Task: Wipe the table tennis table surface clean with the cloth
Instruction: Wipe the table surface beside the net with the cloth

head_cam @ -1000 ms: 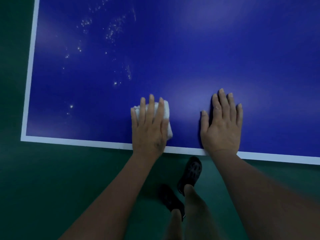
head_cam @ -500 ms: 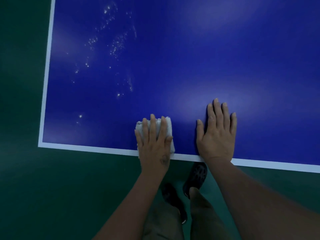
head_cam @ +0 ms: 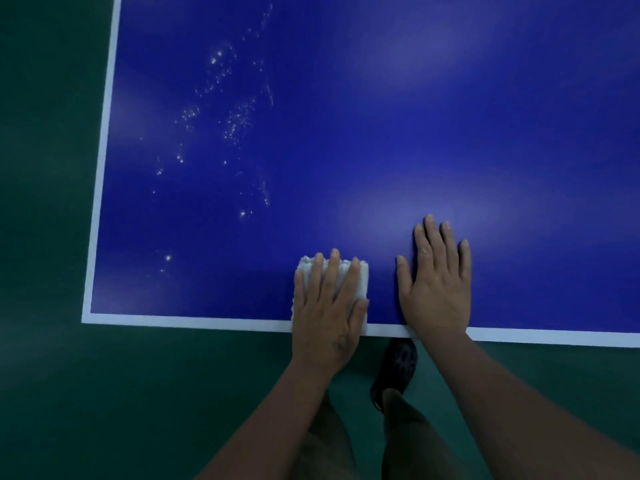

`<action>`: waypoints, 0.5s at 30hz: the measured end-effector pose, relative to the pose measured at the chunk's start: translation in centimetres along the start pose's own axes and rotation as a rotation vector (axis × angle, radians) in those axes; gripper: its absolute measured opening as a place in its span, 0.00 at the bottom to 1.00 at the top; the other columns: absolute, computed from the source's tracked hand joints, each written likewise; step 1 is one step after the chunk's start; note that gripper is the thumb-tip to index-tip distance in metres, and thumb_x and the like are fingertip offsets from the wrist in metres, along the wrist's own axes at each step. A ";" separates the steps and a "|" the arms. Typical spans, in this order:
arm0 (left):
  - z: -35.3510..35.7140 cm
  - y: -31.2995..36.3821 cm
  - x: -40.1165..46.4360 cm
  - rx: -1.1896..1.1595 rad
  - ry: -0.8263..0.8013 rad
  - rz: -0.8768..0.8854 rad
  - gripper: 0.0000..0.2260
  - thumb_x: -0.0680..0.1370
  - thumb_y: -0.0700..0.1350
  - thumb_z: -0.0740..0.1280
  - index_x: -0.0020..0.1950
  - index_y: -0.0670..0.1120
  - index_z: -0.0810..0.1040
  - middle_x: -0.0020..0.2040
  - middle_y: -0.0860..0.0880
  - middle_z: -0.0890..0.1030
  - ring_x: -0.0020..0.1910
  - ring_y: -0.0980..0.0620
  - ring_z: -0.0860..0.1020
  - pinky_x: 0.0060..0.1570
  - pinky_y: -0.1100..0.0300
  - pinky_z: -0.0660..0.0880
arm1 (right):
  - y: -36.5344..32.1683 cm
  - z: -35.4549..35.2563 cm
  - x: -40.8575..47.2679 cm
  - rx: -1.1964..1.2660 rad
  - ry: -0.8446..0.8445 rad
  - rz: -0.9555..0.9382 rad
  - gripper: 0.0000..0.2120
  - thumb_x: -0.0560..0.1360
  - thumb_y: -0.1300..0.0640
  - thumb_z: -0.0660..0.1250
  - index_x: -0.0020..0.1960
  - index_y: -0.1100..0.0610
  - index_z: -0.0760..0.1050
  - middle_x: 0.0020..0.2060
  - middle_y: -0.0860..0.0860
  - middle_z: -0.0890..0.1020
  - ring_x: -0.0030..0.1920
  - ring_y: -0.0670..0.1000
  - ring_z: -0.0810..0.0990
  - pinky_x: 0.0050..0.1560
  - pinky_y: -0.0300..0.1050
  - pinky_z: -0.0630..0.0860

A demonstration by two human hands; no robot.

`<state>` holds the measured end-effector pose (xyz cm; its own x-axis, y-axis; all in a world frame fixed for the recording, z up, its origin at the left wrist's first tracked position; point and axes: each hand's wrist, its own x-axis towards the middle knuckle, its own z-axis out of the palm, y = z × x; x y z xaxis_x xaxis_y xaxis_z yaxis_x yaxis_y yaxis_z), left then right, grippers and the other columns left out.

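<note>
The blue table tennis table with a white border fills most of the head view. A folded white cloth lies at the near edge. My left hand presses flat on it with straight fingers, the palm over the white edge line. Just to its right my right hand rests flat on the bare blue surface. A scatter of small white droplets or specks shines on the left part of the table, well beyond and left of the cloth.
The table's near-left corner is in view, with dark green floor to the left and below. My legs and a black shoe stand on the floor under the near edge.
My left hand has drawn the cloth back toward the near edge, so it now overlaps the white border. The right hand stayed flat beside it.
</note>
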<state>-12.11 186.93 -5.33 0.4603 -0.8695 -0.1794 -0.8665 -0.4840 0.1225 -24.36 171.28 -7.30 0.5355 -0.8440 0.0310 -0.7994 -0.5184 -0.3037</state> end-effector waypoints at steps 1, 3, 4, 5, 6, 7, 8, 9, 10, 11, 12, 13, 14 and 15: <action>-0.3 -0.5 0.8 0.010 -0.009 0.024 0.27 0.89 0.57 0.52 0.87 0.51 0.54 0.87 0.44 0.51 0.86 0.41 0.48 0.80 0.34 0.54 | -0.1 0.0 0.0 0.005 0.009 -0.004 0.29 0.88 0.45 0.56 0.84 0.60 0.62 0.85 0.53 0.59 0.86 0.54 0.53 0.85 0.61 0.51; -0.7 -1.6 3.1 0.032 -0.013 0.072 0.27 0.90 0.56 0.49 0.88 0.51 0.51 0.87 0.44 0.49 0.86 0.41 0.46 0.81 0.34 0.52 | -0.3 0.0 0.2 0.027 0.025 -0.005 0.28 0.88 0.48 0.57 0.83 0.61 0.64 0.85 0.54 0.61 0.86 0.55 0.54 0.85 0.61 0.51; -0.9 -2.2 4.4 0.032 -0.009 0.087 0.26 0.90 0.56 0.48 0.88 0.51 0.51 0.87 0.44 0.49 0.86 0.41 0.45 0.81 0.35 0.52 | -0.6 0.0 0.5 0.039 0.031 -0.011 0.28 0.88 0.49 0.57 0.83 0.62 0.64 0.85 0.54 0.61 0.86 0.55 0.54 0.85 0.61 0.51; -1.1 -2.8 5.9 0.023 -0.004 0.101 0.26 0.90 0.56 0.48 0.88 0.51 0.50 0.87 0.44 0.48 0.86 0.42 0.45 0.81 0.35 0.51 | -0.9 0.0 0.9 0.047 0.036 -0.023 0.27 0.88 0.50 0.58 0.82 0.62 0.65 0.85 0.54 0.61 0.86 0.55 0.54 0.85 0.61 0.51; -1.2 -3.4 7.4 0.012 0.004 0.112 0.26 0.90 0.56 0.48 0.88 0.51 0.50 0.87 0.44 0.48 0.86 0.42 0.45 0.81 0.35 0.51 | -1.4 0.1 1.4 0.052 0.041 -0.037 0.27 0.88 0.51 0.58 0.82 0.62 0.65 0.85 0.55 0.61 0.86 0.56 0.55 0.85 0.61 0.51; -1.4 -3.9 9.1 0.006 0.010 0.122 0.26 0.90 0.56 0.48 0.88 0.52 0.50 0.88 0.44 0.48 0.86 0.42 0.45 0.82 0.35 0.50 | -2.0 0.2 2.2 0.054 0.047 -0.047 0.26 0.88 0.52 0.58 0.82 0.62 0.65 0.84 0.55 0.62 0.86 0.56 0.55 0.85 0.61 0.51; -1.5 -4.4 10.8 0.000 0.015 0.131 0.26 0.90 0.56 0.47 0.88 0.52 0.50 0.88 0.44 0.48 0.86 0.42 0.45 0.82 0.36 0.50 | -2.7 0.4 3.2 0.057 0.052 -0.051 0.26 0.88 0.52 0.58 0.82 0.62 0.65 0.84 0.55 0.62 0.86 0.56 0.55 0.85 0.62 0.51; -1.8 -4.9 12.7 -0.006 0.021 0.139 0.26 0.90 0.57 0.46 0.88 0.52 0.50 0.88 0.44 0.48 0.86 0.42 0.45 0.82 0.36 0.49 | -3.5 0.6 4.3 0.063 0.059 -0.051 0.25 0.88 0.53 0.58 0.82 0.62 0.65 0.84 0.55 0.63 0.86 0.56 0.56 0.85 0.62 0.51; -2.1 -5.5 14.7 -0.011 0.034 0.145 0.26 0.90 0.57 0.46 0.88 0.52 0.50 0.88 0.44 0.48 0.86 0.42 0.45 0.82 0.36 0.49 | -4.4 0.9 5.6 0.072 0.072 -0.046 0.25 0.88 0.53 0.58 0.82 0.62 0.66 0.84 0.55 0.64 0.85 0.56 0.57 0.85 0.62 0.51; -2.4 -6.0 16.8 -0.014 0.051 0.151 0.26 0.90 0.57 0.45 0.88 0.52 0.50 0.88 0.44 0.48 0.86 0.42 0.46 0.82 0.36 0.49 | -5.4 1.2 7.0 0.083 0.088 -0.040 0.24 0.88 0.54 0.58 0.81 0.62 0.67 0.83 0.55 0.64 0.85 0.57 0.58 0.85 0.62 0.52; -2.7 -6.5 18.8 -0.013 0.070 0.158 0.26 0.90 0.57 0.45 0.88 0.52 0.50 0.88 0.43 0.49 0.86 0.41 0.46 0.82 0.36 0.49 | -6.4 1.5 8.6 0.093 0.102 -0.034 0.23 0.88 0.55 0.57 0.81 0.62 0.67 0.83 0.56 0.65 0.85 0.57 0.58 0.85 0.61 0.51; -3.1 -7.1 20.9 -0.010 0.081 0.169 0.26 0.90 0.57 0.44 0.88 0.51 0.50 0.87 0.43 0.49 0.86 0.41 0.47 0.82 0.36 0.48 | -7.4 1.8 10.2 0.097 0.112 -0.029 0.22 0.88 0.55 0.57 0.80 0.62 0.68 0.83 0.56 0.65 0.85 0.57 0.59 0.85 0.61 0.51; -3.3 -7.7 22.9 -0.010 0.089 0.184 0.26 0.90 0.57 0.44 0.88 0.51 0.49 0.87 0.43 0.49 0.86 0.41 0.47 0.82 0.36 0.48 | -8.3 2.3 12.0 0.097 0.123 -0.022 0.22 0.89 0.56 0.56 0.80 0.62 0.68 0.83 0.56 0.65 0.85 0.57 0.59 0.85 0.60 0.51; -3.5 -8.3 24.9 -0.012 0.096 0.196 0.27 0.89 0.57 0.43 0.88 0.51 0.49 0.87 0.43 0.49 0.86 0.41 0.47 0.82 0.36 0.48 | -9.3 2.9 13.7 0.097 0.135 -0.015 0.22 0.89 0.56 0.55 0.80 0.63 0.68 0.83 0.56 0.66 0.84 0.58 0.60 0.85 0.60 0.51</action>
<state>7.17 168.96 -7.37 0.2998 -0.9523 -0.0570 -0.9393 -0.3051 0.1571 -8.84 164.94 -6.80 0.5004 -0.8506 0.1617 -0.7583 -0.5207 -0.3922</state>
